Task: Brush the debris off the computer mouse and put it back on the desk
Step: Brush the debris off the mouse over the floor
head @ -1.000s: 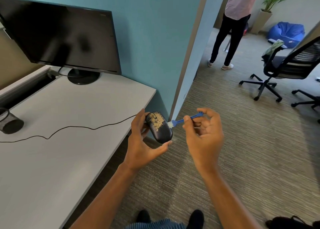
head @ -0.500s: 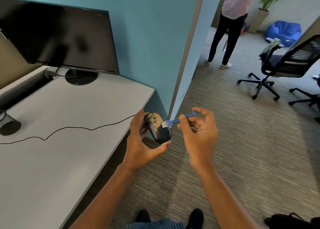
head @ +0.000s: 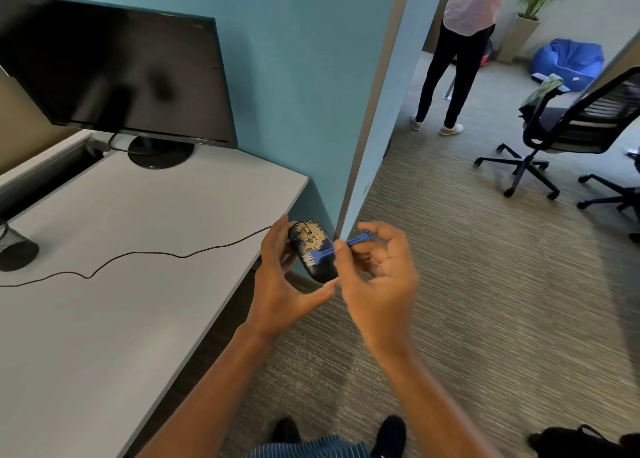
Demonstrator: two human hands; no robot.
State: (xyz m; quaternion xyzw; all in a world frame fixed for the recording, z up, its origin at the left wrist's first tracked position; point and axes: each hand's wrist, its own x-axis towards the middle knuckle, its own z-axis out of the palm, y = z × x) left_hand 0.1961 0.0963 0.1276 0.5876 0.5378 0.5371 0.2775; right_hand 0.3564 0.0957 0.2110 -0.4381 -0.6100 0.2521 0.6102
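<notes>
My left hand (head: 282,284) holds a black computer mouse (head: 313,249) off the right edge of the white desk (head: 138,249), over the carpet. Tan, grainy debris (head: 311,237) covers the upper part of the mouse. Its black cable (head: 138,255) trails left across the desk. My right hand (head: 377,277) pinches a small blue brush (head: 332,249) by its handle. The white bristles rest on the middle of the mouse, just below the debris.
A black monitor (head: 114,73) stands at the back of the desk, and a mesh cup (head: 14,249) sits at its left edge. A teal partition (head: 374,111) rises beside the mouse. Beyond stand a person (head: 460,52), office chairs (head: 568,125) and a blue beanbag (head: 568,61).
The brush head has moved from the mouse's right edge leftward and down onto its middle. My right hand has come closer to the mouse. My left hand still holds it in place.
</notes>
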